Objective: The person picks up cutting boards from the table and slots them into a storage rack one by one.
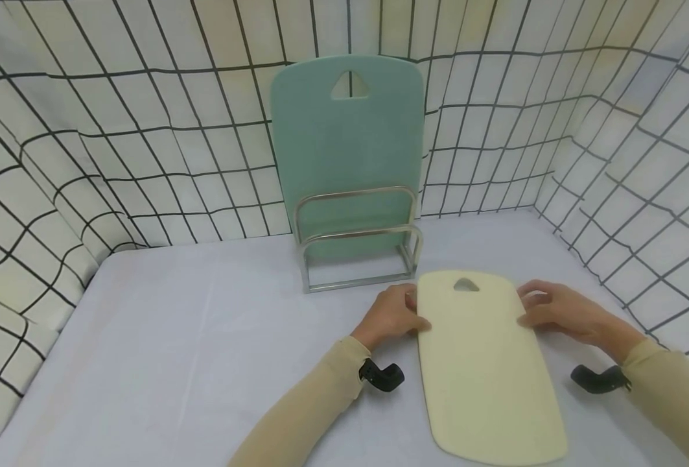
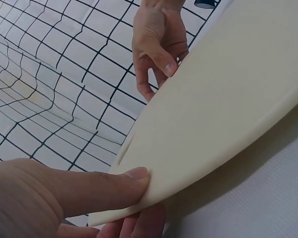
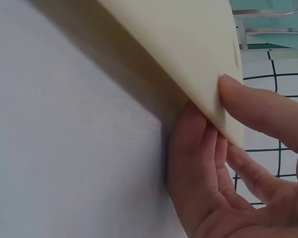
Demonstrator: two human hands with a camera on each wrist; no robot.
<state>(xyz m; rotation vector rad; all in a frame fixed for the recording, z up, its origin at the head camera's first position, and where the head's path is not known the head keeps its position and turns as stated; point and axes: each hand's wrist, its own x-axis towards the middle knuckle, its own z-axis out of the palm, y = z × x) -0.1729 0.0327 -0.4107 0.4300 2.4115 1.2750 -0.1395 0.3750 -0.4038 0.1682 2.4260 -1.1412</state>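
Note:
A cream cutting board [image 1: 484, 370] with a small cut-out near its far end is held between both hands at the right of the table. My left hand [image 1: 392, 316] pinches its left edge, thumb on top and fingers beneath, as the left wrist view shows. On the opposite edge my right hand [image 1: 572, 314] grips the same way, its fingers [image 3: 193, 134] under the board. In both wrist views the board's held part stands off the cloth, with a shadow below. Behind it, a green cutting board [image 1: 350, 143] stands upright in a metal rack [image 1: 358, 237].
White cloth covers the table [image 1: 146, 337]. A white fabric wall with a black grid [image 1: 204, 130] closes off the back and both sides. The rack stands close to the cream board's far left corner.

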